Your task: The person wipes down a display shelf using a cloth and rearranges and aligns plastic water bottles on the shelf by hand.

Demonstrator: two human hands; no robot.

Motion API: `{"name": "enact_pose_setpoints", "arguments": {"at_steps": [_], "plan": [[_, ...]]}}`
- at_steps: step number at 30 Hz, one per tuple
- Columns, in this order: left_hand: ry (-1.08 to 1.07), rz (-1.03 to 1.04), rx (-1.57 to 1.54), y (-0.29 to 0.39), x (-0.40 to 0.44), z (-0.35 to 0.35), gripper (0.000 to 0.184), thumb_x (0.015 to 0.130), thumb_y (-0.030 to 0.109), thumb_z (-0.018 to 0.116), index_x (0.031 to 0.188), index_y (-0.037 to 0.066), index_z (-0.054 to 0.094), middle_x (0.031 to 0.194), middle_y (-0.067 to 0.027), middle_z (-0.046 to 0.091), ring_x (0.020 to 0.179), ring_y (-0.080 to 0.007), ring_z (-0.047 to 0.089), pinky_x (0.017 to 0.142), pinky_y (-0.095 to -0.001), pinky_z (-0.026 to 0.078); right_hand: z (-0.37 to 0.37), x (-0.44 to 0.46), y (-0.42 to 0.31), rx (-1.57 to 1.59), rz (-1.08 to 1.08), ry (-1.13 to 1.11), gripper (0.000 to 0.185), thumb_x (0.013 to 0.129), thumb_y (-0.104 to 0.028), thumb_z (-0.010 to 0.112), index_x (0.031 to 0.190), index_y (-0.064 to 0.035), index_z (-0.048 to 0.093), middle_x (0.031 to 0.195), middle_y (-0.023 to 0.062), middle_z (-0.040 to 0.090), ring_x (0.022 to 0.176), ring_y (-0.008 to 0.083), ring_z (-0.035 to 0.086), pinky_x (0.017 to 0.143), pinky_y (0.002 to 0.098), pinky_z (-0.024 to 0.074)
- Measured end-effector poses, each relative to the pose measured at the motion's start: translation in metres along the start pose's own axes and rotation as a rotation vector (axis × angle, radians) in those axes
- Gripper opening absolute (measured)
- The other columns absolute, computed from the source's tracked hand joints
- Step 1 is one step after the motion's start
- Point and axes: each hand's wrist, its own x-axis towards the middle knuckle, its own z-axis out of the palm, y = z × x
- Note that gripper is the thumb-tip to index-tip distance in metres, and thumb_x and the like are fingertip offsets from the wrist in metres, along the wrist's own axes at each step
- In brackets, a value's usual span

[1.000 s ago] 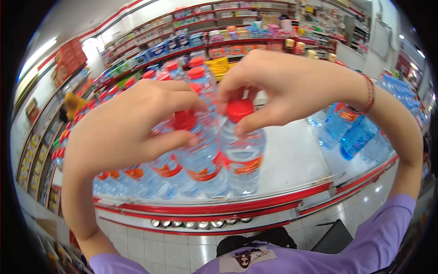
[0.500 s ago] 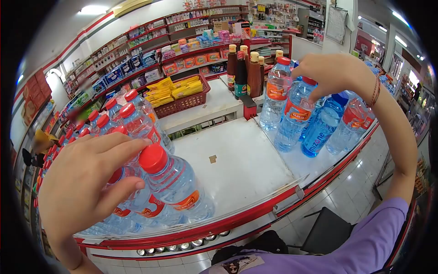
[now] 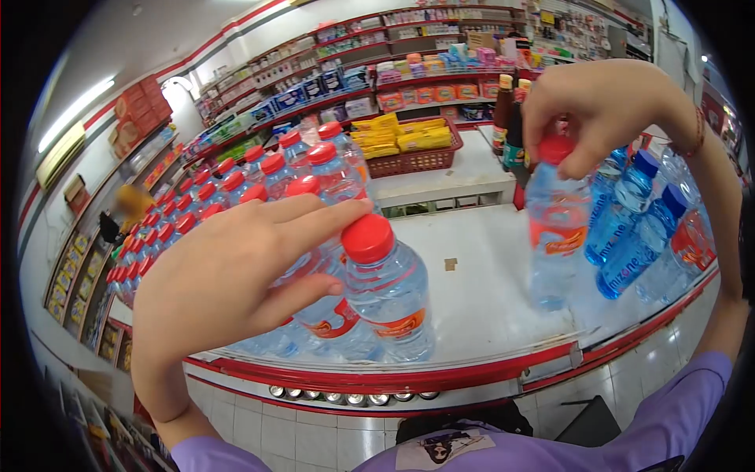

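Note:
My right hand (image 3: 602, 118) pinches the red cap of a clear water bottle (image 3: 558, 228), which has an orange-red label and looks slightly blurred. Whether its base touches the white counter top cannot be made out. My left hand (image 3: 244, 267) is open, fingers stretched, over rows of similar bottles on the left. Its index fingertip reaches the red cap of the front water bottle (image 3: 387, 291); I cannot tell if they touch. Right of the held bottle stand blue-capped Mizone bottles (image 3: 637, 256), and a further clear bottle (image 3: 684, 259) is beside them.
A dark red basket (image 3: 417, 157) of yellow packets stands on the raised white ledge at the back. Brown sauce bottles (image 3: 501, 118) stand right of it. The counter's red front edge (image 3: 393, 381) runs below the bottles, with stocked shelves beyond.
The view has turned left. My right hand has taken a red-capped bottle by its cap and moved it left, away from the right-hand group. My left hand keeps its pose at the front bottle.

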Motion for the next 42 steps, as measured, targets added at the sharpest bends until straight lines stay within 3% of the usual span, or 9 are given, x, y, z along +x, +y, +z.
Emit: {"name": "enact_pose_setpoints", "arguments": {"at_steps": [5,9,16,23,28,32,35,38,42], "plan": [[0.032,0.05,-0.087,-0.009,-0.004,0.0,0.06,0.073,0.021,0.069,0.128,0.006,0.048,0.109,-0.0167,0.057,0.093,-0.0343,0.058,0.08,-0.0399,0.046,0.012,0.058,-0.021,0.132,-0.203,0.059,0.03,0.066,-0.02,0.067,0.088,0.0011,0.063,0.081,0.0116,0.063,0.072,0.0219,0.061,0.06,0.0314,0.0504],[0.094,0.043,-0.068,-0.017,-0.01,-0.006,0.056,0.074,0.022,0.068,0.124,0.005,0.051,0.112,-0.0158,0.056,0.098,-0.0334,0.057,0.083,-0.0386,0.046,0.017,0.101,-0.031,0.149,-0.549,0.303,0.026,0.068,-0.021,0.065,0.076,0.0036,0.064,0.059,0.0086,0.057,0.055,0.0173,0.056,0.051,0.0304,0.0459],[0.155,0.014,-0.09,-0.028,-0.019,0.003,0.049,0.074,0.02,0.067,0.118,0.003,0.055,0.111,-0.0154,0.057,0.101,-0.0327,0.057,0.085,-0.0388,0.045,0.018,0.132,-0.038,0.293,-0.496,0.258,0.03,0.07,-0.023,0.066,0.083,0.0038,0.065,0.073,0.0119,0.064,0.065,0.0177,0.064,0.061,0.0293,0.0498],[0.157,0.037,-0.143,-0.026,-0.008,-0.004,0.05,0.073,0.026,0.067,0.114,-0.001,0.057,0.109,-0.0173,0.058,0.099,-0.0309,0.058,0.085,-0.0369,0.045,0.007,0.095,-0.03,0.275,-0.351,0.291,0.053,0.073,-0.034,0.071,0.111,-0.0004,0.057,0.099,0.0122,0.061,0.087,0.0224,0.061,0.074,0.0316,0.0505],[0.22,0.082,-0.104,-0.034,0.002,-0.011,0.051,0.072,0.029,0.067,0.113,-0.001,0.057,0.109,-0.0176,0.058,0.098,-0.0312,0.059,0.084,-0.0368,0.045,0.005,0.026,0.029,-0.231,0.24,0.183,0.056,0.068,-0.031,0.074,0.113,-0.0034,0.057,0.108,0.0122,0.058,0.104,0.0253,0.055,0.084,0.0384,0.0473],[0.25,0.096,-0.079,-0.038,0.015,-0.01,0.048,0.073,0.024,0.066,0.114,0.001,0.057,0.109,-0.0165,0.059,0.101,-0.0309,0.058,0.086,-0.039,0.044,0.032,0.002,0.051,-0.441,0.784,-0.261,0.049,0.063,-0.026,0.076,0.107,-0.0108,0.06,0.1,0.0082,0.057,0.106,0.0247,0.055,0.08,0.0385,0.0484],[0.242,0.14,-0.08,-0.04,0.021,-0.01,0.046,0.073,0.021,0.066,0.114,0.002,0.057,0.109,-0.0163,0.059,0.102,-0.0313,0.057,0.087,-0.039,0.044,0.051,-0.009,0.096,-0.391,0.651,-0.067,0.045,0.062,-0.026,0.077,0.1,-0.009,0.061,0.101,0.0076,0.058,0.098,0.024,0.06,0.073,0.0369,0.0505],[0.227,0.155,-0.096,-0.04,0.02,-0.006,0.045,0.073,0.017,0.065,0.114,0.003,0.057,0.109,-0.0159,0.059,0.102,-0.0315,0.057,0.087,-0.0386,0.044,0.035,-0.013,0.101,-0.06,0.761,-0.148,0.04,0.062,-0.025,0.078,0.093,-0.0062,0.062,0.096,0.0083,0.062,0.084,0.0232,0.065,0.066,0.0335,0.0514],[0.205,0.154,-0.086,-0.044,0.01,-0.003,0.041,0.074,0.014,0.064,0.113,0.003,0.058,0.108,-0.0138,0.059,0.1,-0.0305,0.058,0.086,-0.0384,0.045,0.021,0.004,0.116,0.058,0.34,-0.117,0.038,0.064,-0.024,0.076,0.092,-0.0015,0.064,0.083,0.0106,0.066,0.067,0.0188,0.064,0.061,0.0309,0.0517]]}}
